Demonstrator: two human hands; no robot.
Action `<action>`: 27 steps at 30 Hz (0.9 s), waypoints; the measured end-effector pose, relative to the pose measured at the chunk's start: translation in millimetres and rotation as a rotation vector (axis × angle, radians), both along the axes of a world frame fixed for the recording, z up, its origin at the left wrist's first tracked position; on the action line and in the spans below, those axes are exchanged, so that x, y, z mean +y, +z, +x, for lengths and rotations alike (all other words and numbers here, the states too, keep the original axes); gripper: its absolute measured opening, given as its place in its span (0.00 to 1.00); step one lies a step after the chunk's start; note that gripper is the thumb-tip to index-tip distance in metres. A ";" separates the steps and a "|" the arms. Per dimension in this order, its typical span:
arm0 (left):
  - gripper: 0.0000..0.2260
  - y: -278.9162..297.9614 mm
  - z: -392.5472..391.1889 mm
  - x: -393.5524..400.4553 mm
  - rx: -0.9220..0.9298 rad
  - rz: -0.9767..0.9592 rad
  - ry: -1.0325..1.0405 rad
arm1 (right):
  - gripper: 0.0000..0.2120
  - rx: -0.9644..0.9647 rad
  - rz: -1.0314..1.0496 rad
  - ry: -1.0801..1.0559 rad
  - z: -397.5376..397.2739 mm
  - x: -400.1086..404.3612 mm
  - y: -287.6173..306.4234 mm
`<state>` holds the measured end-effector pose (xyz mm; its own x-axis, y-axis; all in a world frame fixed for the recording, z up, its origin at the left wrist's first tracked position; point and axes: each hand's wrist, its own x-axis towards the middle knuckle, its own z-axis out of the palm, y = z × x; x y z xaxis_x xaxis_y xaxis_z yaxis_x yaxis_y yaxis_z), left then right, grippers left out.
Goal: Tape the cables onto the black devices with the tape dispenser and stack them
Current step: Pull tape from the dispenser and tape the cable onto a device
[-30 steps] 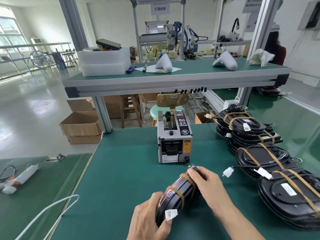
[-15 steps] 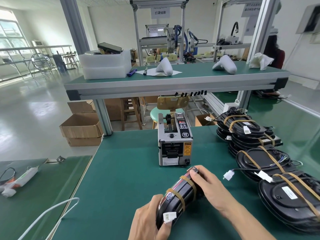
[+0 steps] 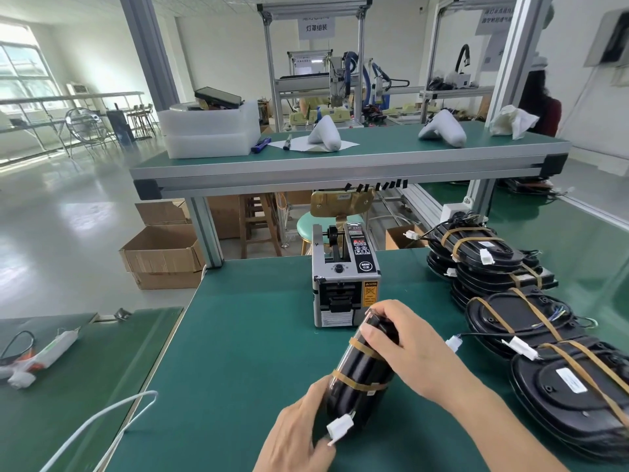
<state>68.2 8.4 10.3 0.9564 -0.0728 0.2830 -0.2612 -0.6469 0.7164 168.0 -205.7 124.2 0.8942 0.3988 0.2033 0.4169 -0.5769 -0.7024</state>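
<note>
A black device stands on its edge on the green table, wrapped by two tan tape bands, with a white connector at its near end. My left hand holds its near end. My right hand grips its far top edge, fingers curled over it. The grey tape dispenser stands just behind the device, tape roll on top. Taped black devices lie stacked along the right: a near stack, a middle one, a far one.
A raised shelf crosses above the table's far edge, carrying white foam blocks and white wrapped parts. A white cable loops over the table's left edge. On the left side table lies a white tool. Cardboard boxes sit on the floor.
Both hands have tipped the device more upright and brought it slightly nearer the dispenser; my right hand's fingers now curl further over its top edge.
</note>
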 end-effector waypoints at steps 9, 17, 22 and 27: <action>0.32 5.0 -0.4 3.2 -0.094 -0.339 0.049 | 0.17 -0.267 -0.101 -0.029 -28.4 24.3 2.2; 0.19 3.1 -0.8 5.0 -0.105 -0.243 0.010 | 0.28 -0.316 -0.271 0.038 -44.2 50.8 13.2; 0.17 7.3 -0.9 4.2 -0.120 -0.250 -0.008 | 0.16 -0.050 0.275 -0.051 -14.0 32.8 26.1; 0.18 2.4 -3.7 2.7 -0.138 -0.235 0.020 | 0.08 0.319 0.353 -0.268 55.7 33.4 11.9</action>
